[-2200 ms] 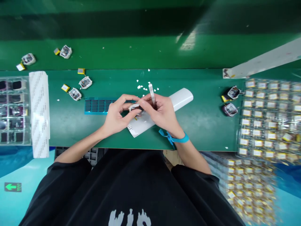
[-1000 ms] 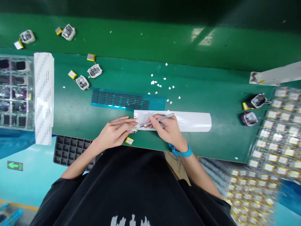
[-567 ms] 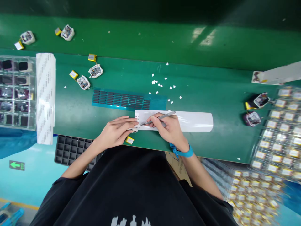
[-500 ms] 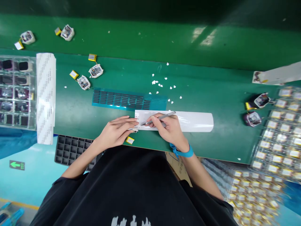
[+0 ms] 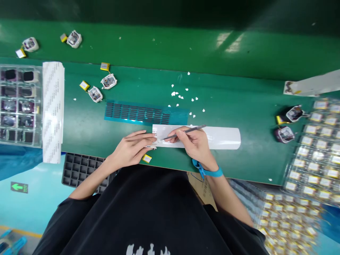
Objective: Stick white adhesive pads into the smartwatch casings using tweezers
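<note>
Slim tweezers (image 5: 195, 128) are pinched pen-like in the right hand (image 5: 196, 143), angled down to a white sheet (image 5: 223, 138) on the green bench (image 5: 244, 163); the sheet's printed end is partly covered by the outstretched left hand (image 5: 130, 150), its grip unclear.

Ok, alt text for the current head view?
Right hand holds a slim grey tool over a white strip on a green workbench; left hand rests at the strip's left end, near a yellow pack. Open white casings lie farther left.

The head camera looks forward and down past the chest (image 5: 151, 209) at the hands (image 5: 131, 150)
</note>
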Tool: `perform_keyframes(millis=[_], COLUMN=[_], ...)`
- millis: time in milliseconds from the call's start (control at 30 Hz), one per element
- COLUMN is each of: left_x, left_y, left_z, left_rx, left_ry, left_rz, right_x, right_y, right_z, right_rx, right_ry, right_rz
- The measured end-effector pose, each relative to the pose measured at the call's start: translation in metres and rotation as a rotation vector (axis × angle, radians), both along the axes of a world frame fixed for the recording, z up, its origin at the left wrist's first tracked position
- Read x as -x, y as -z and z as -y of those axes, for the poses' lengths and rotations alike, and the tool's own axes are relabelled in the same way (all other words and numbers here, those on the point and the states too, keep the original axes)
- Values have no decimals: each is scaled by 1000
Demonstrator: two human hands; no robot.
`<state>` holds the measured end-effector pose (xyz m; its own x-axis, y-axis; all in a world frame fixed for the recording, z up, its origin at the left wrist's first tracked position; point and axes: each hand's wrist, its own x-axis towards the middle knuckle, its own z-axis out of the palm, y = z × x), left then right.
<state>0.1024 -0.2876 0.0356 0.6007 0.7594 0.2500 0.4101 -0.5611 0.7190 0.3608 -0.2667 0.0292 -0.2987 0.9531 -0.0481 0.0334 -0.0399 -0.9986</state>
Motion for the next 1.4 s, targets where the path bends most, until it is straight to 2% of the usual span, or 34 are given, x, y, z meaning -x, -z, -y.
perform_keyframes(millis=[100, 200, 300, 367, 467, 600, 900, 1400], left_x=[-6, -15, -21, -24, -29, -36, -40, -42], left_y=[-8, -22, -34, -38, -38, -40, -48, -52], left_z=[-1, -6, -14, -19, -21, -17, -12, -11], left_rx=[98, 348, 613, 738, 845, 852, 849, 826], left_ry=[-70, -226, -332, -302, -204, -156, -210, -232], left_rz=[154, 275, 358, 426, 524, 607, 592, 569], right_x=[0, 0, 4, 9, 16, 21, 21, 23], right_y=[-6, -22, -42, -52, -60, -59, -60, -60], right_z=[0, -1, 0, 1, 3, 1, -2, -2], right_rx=[-46, -174, -254, -251, -183, -123, -188, -168], right_ry=[78, 219, 396, 433, 321, 199, 201, 207], right_rz=[66, 211, 229, 197, 144, 83, 98, 80])
